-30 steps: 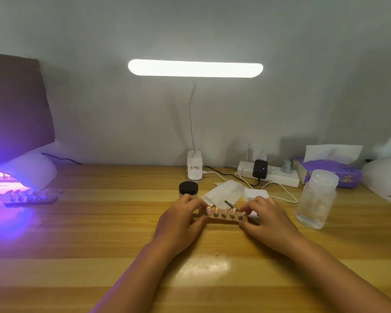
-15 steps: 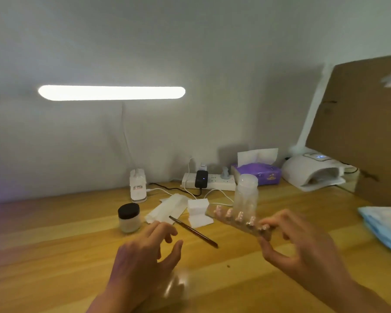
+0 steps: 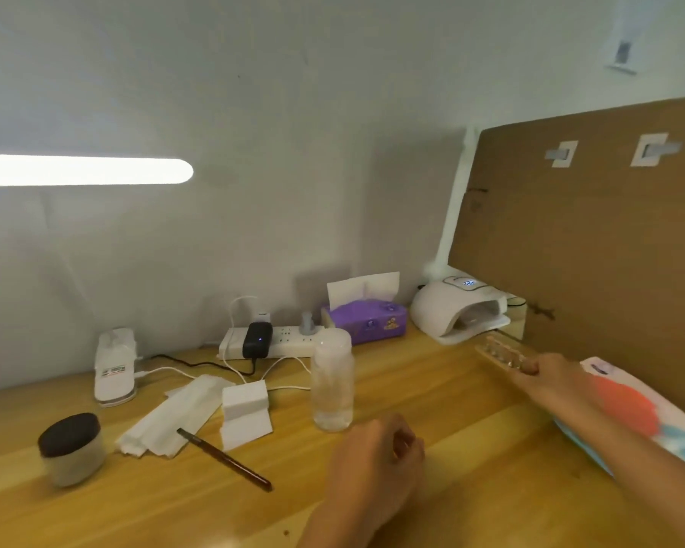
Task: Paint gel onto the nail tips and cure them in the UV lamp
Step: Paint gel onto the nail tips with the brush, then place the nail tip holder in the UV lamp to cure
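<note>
The right hand (image 3: pixel 550 377) reaches out toward two o'clock, its fingers pinched on the near end of the nail-tip strip (image 3: pixel 501 354). The strip's far end lies just before the mouth of the white UV lamp (image 3: pixel 451 314); the blur hides whether they touch. The left hand (image 3: pixel 376 456) hovers at six o'clock over the wooden table (image 3: pixel 451 409), fingers loosely curled and holding nothing. The brush (image 3: pixel 224 458) lies at eight o'clock beside the dark-lidded jar (image 3: pixel 72 448).
</note>
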The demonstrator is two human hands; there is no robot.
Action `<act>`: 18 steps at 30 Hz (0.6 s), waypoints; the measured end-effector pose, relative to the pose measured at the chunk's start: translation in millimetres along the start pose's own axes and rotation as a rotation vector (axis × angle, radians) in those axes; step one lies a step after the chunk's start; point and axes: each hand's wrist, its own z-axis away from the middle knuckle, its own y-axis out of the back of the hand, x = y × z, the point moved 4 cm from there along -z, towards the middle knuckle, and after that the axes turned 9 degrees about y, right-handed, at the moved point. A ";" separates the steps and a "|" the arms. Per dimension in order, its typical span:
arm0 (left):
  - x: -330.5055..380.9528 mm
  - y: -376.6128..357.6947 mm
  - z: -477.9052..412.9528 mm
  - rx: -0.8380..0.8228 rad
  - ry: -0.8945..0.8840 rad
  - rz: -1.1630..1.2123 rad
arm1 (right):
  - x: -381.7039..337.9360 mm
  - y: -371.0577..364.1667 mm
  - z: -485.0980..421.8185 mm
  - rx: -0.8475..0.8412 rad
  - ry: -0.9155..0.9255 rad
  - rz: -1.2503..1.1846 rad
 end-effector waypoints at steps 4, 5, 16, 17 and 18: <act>0.7 -16.5 -18.0 0.091 0.042 -0.043 | -8.0 -7.3 -39.7 0.045 -0.053 0.032; -1.6 -16.9 -20.5 0.103 0.050 -0.031 | -9.1 -7.3 -47.1 0.066 -0.062 0.035; -15.5 -17.9 -52.5 0.072 0.180 0.183 | -9.8 -55.5 -121.8 0.141 -0.084 0.058; -15.6 -17.4 -53.2 0.073 0.191 0.191 | -10.6 -59.2 -127.0 0.154 -0.077 0.053; -16.1 -17.3 -53.8 0.072 0.201 0.200 | -10.8 -63.5 -132.7 0.162 -0.076 0.041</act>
